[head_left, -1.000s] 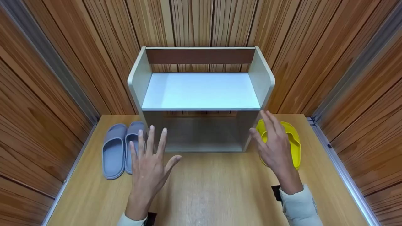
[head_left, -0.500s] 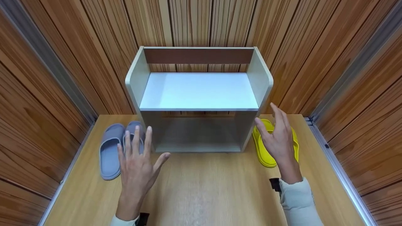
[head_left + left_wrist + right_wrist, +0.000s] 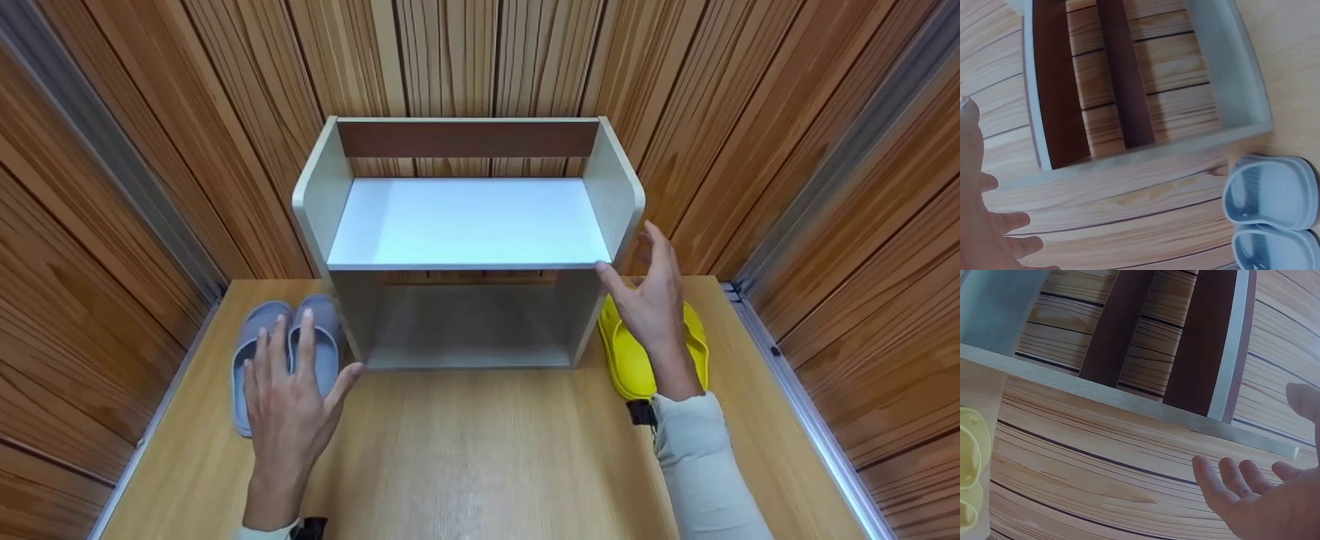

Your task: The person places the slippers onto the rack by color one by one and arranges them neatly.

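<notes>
A two-tier white shoe rack stands on the wooden floor against the back wall. My left hand hovers with spread fingers in front of a pair of grey slippers, partly covering them in the head view. On the other side, my right hand is beside the rack's right panel, thumb apart from the loosely bent fingers. It partly hides a pair of yellow slippers. The right wrist view has the right hand apart from the rack, holding nothing. Likewise, the left hand appears bare in the left wrist view.
Wood-plank walls enclose the floor at the back and both sides. Metal rails run along the floor's side edges. A brown back strip crosses the top of the rack.
My left hand has moved left, over towards the grey slippers. My right hand has risen towards the rack's right panel, its fingers bending more. The camera view has shifted slightly.
</notes>
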Motion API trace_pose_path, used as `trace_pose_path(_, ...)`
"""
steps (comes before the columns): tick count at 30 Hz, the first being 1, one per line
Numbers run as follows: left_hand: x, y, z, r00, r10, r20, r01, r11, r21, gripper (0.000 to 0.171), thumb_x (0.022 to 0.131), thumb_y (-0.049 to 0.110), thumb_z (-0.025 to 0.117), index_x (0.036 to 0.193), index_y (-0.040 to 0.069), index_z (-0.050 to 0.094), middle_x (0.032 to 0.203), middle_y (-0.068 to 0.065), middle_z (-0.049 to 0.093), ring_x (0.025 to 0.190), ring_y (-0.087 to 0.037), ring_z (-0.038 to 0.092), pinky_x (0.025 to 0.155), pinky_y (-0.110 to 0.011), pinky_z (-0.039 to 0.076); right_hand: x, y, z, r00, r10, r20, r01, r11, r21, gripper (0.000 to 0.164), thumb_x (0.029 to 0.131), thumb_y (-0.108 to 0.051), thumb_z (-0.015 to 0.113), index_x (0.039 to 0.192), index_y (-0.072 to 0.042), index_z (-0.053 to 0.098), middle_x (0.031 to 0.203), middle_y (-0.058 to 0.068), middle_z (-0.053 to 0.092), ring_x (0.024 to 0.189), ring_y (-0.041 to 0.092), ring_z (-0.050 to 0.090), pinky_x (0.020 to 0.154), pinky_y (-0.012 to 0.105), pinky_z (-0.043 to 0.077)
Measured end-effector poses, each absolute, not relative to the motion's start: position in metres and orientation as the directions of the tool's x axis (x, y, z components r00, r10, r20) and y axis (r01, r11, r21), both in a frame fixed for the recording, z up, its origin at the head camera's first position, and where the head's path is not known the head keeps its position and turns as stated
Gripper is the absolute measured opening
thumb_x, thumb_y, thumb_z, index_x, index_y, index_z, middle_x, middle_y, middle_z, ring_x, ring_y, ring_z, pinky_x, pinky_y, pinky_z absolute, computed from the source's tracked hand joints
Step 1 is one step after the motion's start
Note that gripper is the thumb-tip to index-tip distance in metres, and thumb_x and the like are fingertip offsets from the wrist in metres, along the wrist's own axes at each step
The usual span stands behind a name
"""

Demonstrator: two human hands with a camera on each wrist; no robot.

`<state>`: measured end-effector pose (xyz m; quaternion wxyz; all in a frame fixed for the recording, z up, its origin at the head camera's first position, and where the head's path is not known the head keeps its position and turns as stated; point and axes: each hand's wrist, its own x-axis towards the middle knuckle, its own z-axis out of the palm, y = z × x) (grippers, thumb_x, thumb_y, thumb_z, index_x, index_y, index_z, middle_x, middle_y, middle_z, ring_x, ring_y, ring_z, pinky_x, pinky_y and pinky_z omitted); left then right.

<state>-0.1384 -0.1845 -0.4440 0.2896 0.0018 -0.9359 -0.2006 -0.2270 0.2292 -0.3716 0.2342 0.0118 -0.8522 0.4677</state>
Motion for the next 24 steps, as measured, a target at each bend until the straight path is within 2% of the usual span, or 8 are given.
trace_pose_path(6, -0.137, -0.197, -0.445, -0.832, -0.146, 0.535, 0.091, 0.915, 0.392, 0.087, 0.092, 0.065, 0.057, 0.158, 0.011, 0.036, 0.154, -0.031, 0.033, 0.144, -0.053, 0.025, 0.111, -0.074, 0.020, -0.241, 0.232, -0.370, -0.918, 0.179, 0.355, -0.217, 0.522, -0.825, 0.081, 0.095, -0.034, 0.071, 0.157, -0.008, 0.027, 0.153, 0.015, 0.038, 0.131, 0.034, 0.044, 0.105, 0.049, 0.046)
trace_pose_path(11, -0.135, -0.206, -0.441, -0.867, -0.194, 0.459, 0.040, 0.892, 0.451, 0.085, 0.093, 0.060, 0.059, 0.158, 0.011, 0.034, 0.157, -0.031, 0.028, 0.146, -0.052, 0.020, 0.113, -0.072, 0.015, -0.249, 0.234, -0.369, -0.935, 0.163, 0.315, -0.198, 0.496, -0.845, 0.087, 0.095, -0.036, 0.072, 0.160, -0.011, 0.020, 0.159, 0.012, 0.033, 0.135, 0.033, 0.041, 0.110, 0.049, 0.042)
trace_pose_path(15, -0.133, -0.213, -0.438, -0.896, -0.231, 0.379, -0.019, 0.873, 0.487, 0.084, 0.095, 0.056, 0.060, 0.160, 0.012, 0.030, 0.160, -0.029, 0.023, 0.149, -0.050, 0.015, 0.115, -0.071, 0.010, -0.254, 0.233, -0.370, -0.945, 0.154, 0.289, -0.186, 0.475, -0.860, 0.089, 0.094, -0.034, 0.072, 0.161, -0.011, 0.018, 0.161, 0.012, 0.030, 0.138, 0.035, 0.039, 0.111, 0.053, 0.039)
trace_pose_path(21, -0.134, -0.226, -0.440, -0.890, -0.260, 0.373, -0.034, 0.856, 0.516, 0.083, 0.097, 0.058, 0.054, 0.161, 0.014, 0.027, 0.161, -0.029, 0.023, 0.149, -0.050, 0.014, 0.114, -0.073, 0.012, -0.264, 0.231, -0.369, -0.946, 0.155, 0.285, -0.202, 0.409, -0.890, 0.079, 0.095, -0.024, 0.071, 0.158, -0.007, 0.025, 0.157, 0.016, 0.036, 0.134, 0.037, 0.041, 0.110, 0.056, 0.040)
trace_pose_path(24, -0.136, -0.235, -0.443, -0.887, -0.279, 0.369, -0.046, 0.847, 0.530, 0.083, 0.098, 0.061, 0.051, 0.162, 0.014, 0.025, 0.160, -0.030, 0.024, 0.149, -0.050, 0.014, 0.113, -0.073, 0.012, -0.269, 0.229, -0.365, -0.957, 0.157, 0.246, -0.166, 0.402, -0.901, 0.078, 0.097, -0.021, 0.069, 0.158, -0.008, 0.023, 0.158, 0.015, 0.034, 0.137, 0.037, 0.040, 0.112, 0.056, 0.036)
